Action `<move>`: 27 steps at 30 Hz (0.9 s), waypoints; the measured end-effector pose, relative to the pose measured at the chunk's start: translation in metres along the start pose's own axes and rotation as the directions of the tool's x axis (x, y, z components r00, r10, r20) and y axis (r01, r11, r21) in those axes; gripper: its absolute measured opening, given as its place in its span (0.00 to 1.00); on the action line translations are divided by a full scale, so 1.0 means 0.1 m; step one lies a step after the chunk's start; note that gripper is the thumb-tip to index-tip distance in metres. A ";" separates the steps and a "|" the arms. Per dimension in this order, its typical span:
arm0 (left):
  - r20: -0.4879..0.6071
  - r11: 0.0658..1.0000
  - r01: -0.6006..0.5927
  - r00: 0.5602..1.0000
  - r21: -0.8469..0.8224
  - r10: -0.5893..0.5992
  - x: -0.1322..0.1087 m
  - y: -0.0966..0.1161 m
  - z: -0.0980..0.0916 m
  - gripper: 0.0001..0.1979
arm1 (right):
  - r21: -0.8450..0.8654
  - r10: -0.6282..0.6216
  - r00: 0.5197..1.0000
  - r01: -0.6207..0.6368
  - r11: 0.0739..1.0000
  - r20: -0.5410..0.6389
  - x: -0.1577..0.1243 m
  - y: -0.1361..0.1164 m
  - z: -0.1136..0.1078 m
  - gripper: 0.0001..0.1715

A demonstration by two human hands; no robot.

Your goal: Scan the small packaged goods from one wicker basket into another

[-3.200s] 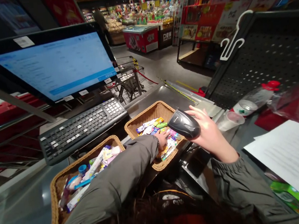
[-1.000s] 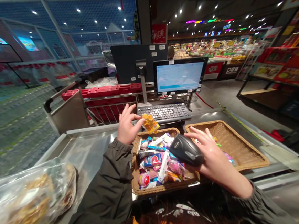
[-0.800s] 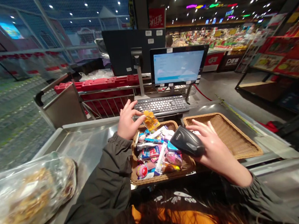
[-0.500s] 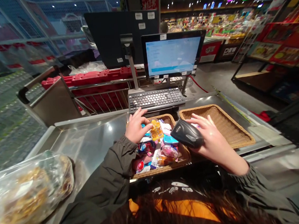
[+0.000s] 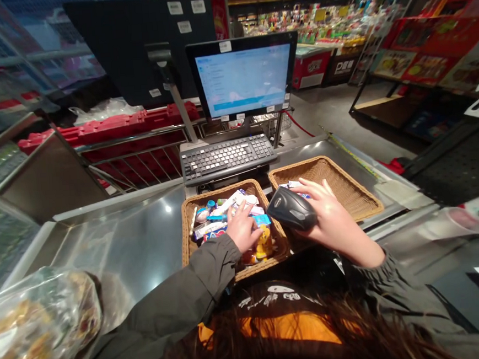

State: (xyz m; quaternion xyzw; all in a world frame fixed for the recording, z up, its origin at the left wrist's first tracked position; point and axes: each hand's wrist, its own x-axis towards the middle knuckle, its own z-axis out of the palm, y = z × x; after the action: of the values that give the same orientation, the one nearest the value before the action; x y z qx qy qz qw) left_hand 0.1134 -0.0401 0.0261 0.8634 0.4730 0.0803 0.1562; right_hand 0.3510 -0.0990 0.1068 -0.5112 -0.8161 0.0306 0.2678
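My right hand is wrapped round a black barcode scanner, its head pointing left over the gap between two wicker baskets. Reaching into the left wicker basket, my left hand has its fingers apart on the small packages. White and blue packets lie left of these fingers, and a yellow packet lies by the thumb side. Whether the fingertips grip anything is hard to see. Behind the scanner, the right wicker basket holds a few small packs, partly hidden by my right hand.
A keyboard and a lit monitor stand behind the baskets. On the metal counter, a clear bag of food lies at the left. A metal trolley with red contents is beyond the counter.
My view has turned right. My left hand has moved from the basket's back left edge down among the packages. The yellow packet now lies nearer the basket's front. My right hand still holds the barcode scanner.
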 end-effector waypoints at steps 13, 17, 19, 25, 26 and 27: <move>0.068 0.895 -0.405 0.914 0.189 0.399 1.01 0.45 -0.27 0.16 | -0.110 0.308 0.908 -0.350 0.930 -0.284 -0.58 0.90 -0.41 0.20; 0.208 0.850 -0.489 0.867 0.194 0.452 1.67 0.78 0.08 0.17 | -0.113 0.339 0.890 -0.387 0.915 -0.306 -0.70 1.08 -0.45 0.22; 0.288 0.827 -0.529 0.836 0.190 0.468 1.98 0.86 0.30 0.18 | -0.102 0.357 0.884 -0.403 0.910 -0.301 -0.74 1.15 -0.47 0.22; 0.443 0.807 -0.590 0.728 0.019 0.523 2.58 0.97 0.94 0.16 | -0.039 0.405 0.866 -0.434 0.900 -0.294 -0.80 1.28 -0.54 0.19; 0.453 0.824 -0.567 0.733 -0.006 0.507 2.61 0.99 1.04 0.17 | -0.036 0.406 0.866 -0.434 0.900 -0.293 -0.81 1.30 -0.54 0.19; 0.460 0.839 -0.545 0.741 -0.015 0.489 2.64 1.01 1.13 0.18 | -0.035 0.407 0.866 -0.435 0.900 -0.291 -0.81 1.32 -0.55 0.19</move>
State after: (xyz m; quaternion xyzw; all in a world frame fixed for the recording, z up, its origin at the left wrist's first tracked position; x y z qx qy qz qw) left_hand 0.3680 0.1089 -0.0479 0.9629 0.1697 -0.1084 0.1795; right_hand 0.5115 -0.1176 0.0781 -0.6887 -0.6399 -0.0243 0.3401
